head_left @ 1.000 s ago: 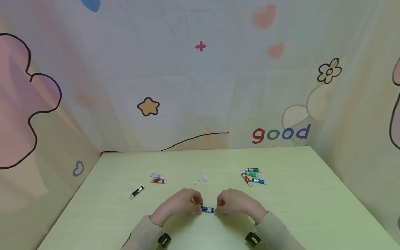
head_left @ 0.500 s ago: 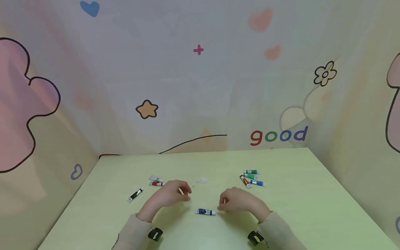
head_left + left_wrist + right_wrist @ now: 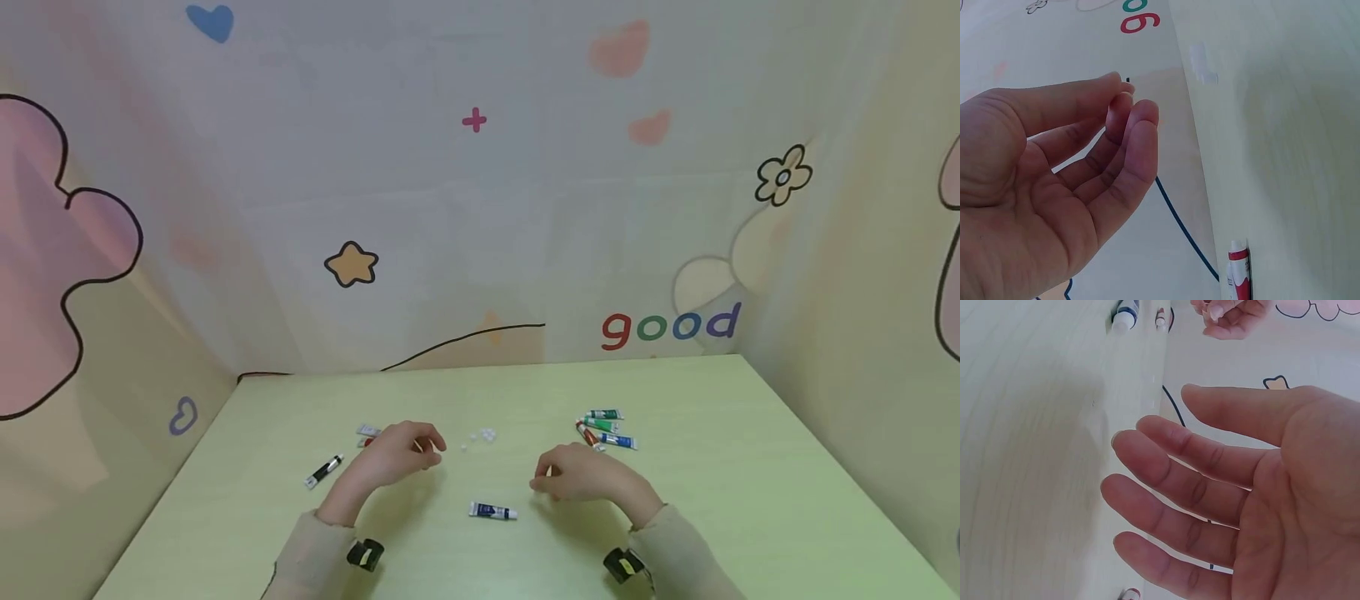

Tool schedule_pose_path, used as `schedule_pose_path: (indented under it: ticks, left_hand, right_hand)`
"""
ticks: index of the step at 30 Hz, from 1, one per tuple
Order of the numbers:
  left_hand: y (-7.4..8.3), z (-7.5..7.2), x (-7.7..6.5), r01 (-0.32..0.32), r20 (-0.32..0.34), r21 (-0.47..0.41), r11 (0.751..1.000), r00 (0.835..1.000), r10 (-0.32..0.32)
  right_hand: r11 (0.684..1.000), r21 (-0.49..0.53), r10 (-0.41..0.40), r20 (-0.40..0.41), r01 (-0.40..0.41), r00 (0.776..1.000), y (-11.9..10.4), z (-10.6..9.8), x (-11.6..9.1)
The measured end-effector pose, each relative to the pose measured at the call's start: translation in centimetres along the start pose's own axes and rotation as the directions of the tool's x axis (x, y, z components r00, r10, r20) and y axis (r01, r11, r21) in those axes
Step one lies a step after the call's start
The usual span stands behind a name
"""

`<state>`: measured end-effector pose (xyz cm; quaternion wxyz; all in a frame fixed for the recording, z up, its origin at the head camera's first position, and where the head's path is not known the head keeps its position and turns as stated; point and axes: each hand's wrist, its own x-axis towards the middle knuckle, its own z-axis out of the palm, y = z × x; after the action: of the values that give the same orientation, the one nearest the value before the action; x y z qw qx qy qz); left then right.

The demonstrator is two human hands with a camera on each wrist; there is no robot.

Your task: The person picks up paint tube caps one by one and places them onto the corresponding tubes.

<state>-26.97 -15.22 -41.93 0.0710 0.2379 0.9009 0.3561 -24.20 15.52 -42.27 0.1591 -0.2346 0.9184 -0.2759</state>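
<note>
A dark blue and white paint tube [image 3: 492, 511] lies on the table between my hands, its white end pointing right. My left hand [image 3: 393, 454] hovers up and left of it, partly covering a red paint tube [image 3: 365, 442]. In the left wrist view its fingers curl loosely, fingertips close to the thumb, with no object plainly visible between them. My right hand [image 3: 588, 473] is raised to the right of the blue tube, apart from it. Its fingers are spread and slightly bent around nothing in the right wrist view.
Small white pieces [image 3: 487, 435] lie mid-table. A black paint tube [image 3: 324, 472] is at left, a pale tube [image 3: 368, 430] behind my left hand. At right lie dark green [image 3: 604, 414], green [image 3: 602, 425], orange-red [image 3: 588, 433] and blue [image 3: 618, 441] tubes. A printed curtain stands behind.
Both hands were at the blue tube's ends. The left hand released it and moved up and left; the right hand drew away a little rightward. The tube stays on the table.
</note>
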Motion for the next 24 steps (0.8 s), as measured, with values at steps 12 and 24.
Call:
schedule_pose_path:
  ticks: [12, 24]
  left_hand:
    - [-0.4, -2.6, -0.8, 0.017, -0.155, -0.109, 0.994, 0.987, -0.034]
    - [-2.7, -7.7, -3.5, 0.120, -0.401, -0.037, 0.992, 0.908, -0.125]
  right_hand:
    - [0.999, 0.002, 0.046, -0.148, -0.046, 0.988, 1.6, -2.9, -0.7]
    - [0.982, 0.047, 0.188, -0.313, -0.182, 0.931, 6.2, -5.6, -2.1]
